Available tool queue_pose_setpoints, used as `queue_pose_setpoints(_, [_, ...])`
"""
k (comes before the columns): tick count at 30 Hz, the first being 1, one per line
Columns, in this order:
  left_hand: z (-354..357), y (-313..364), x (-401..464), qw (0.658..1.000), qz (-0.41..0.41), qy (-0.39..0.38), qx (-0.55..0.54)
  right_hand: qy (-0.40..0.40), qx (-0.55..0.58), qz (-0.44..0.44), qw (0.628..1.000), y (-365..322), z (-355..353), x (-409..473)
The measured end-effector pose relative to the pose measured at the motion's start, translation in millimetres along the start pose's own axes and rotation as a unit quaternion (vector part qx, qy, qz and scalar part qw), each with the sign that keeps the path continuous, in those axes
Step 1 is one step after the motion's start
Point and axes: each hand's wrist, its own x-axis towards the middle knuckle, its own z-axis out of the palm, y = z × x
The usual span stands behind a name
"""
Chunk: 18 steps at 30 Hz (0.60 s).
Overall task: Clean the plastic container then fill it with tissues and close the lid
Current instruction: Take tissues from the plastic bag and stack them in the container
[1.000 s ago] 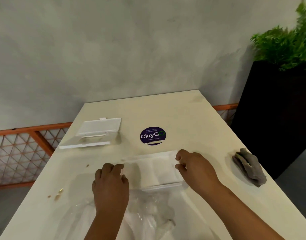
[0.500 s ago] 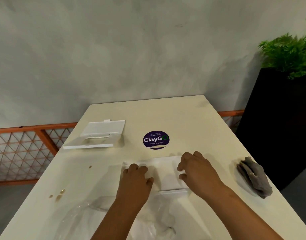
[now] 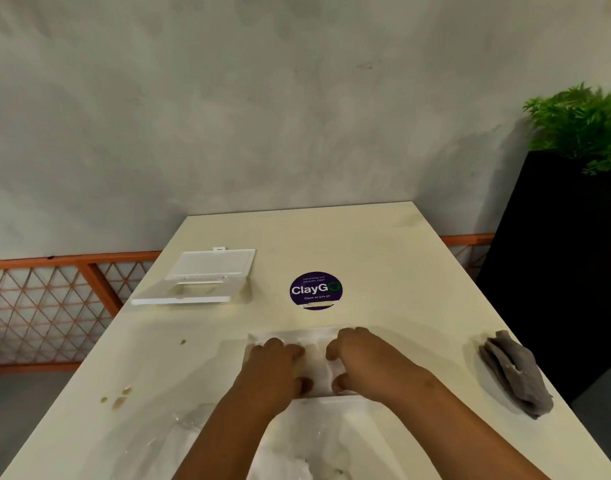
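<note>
Now the left hand (image 3: 273,367) has slid right from the tissues' left edge to sit beside the right hand (image 3: 357,362) on top of the tissues (image 3: 316,358), in the middle of the table (image 3: 383,265). Both hands lie palm down, fingers curled and pressing the stack; whether they pinch it is unclear. The plastic container (image 3: 200,280) lies open, far left.

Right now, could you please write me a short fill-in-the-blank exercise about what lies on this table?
1. Both hands, the left hand and the right hand, press on the white ____ in the clear plastic container.
2. The round purple sticker reads ____.
3. The crumpled grey cloth lies to the ____ of the hands.

Missing: tissues; ClayGo; right
</note>
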Motion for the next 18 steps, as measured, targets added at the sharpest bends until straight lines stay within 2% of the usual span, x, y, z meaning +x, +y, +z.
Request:
queue_pose_setpoints(3, [0.5,-2.3,1.5,1.0,0.004,-0.008,0.004,-0.009,0.0,0.005,1.0,-0.5,-1.7,2.5])
queue_pose_setpoints(9, [-21.6,-12.6,5.4,0.992,0.014,-0.102,-0.074,-0.054,-0.027,0.015,0.998,6.5,-17.5,-0.5])
queue_pose_setpoints(13, [-19.5,-14.1,5.5,0.992,0.014,-0.097,-0.077,-0.066,-0.053,0.018,0.996,1.4,-12.2,1.9])
queue_pose_setpoints(18, [-19.6,-14.6,3.9,0.995,0.037,-0.086,-0.019,-0.057,-0.069,0.021,0.996,-2.2,-7.1,5.6])
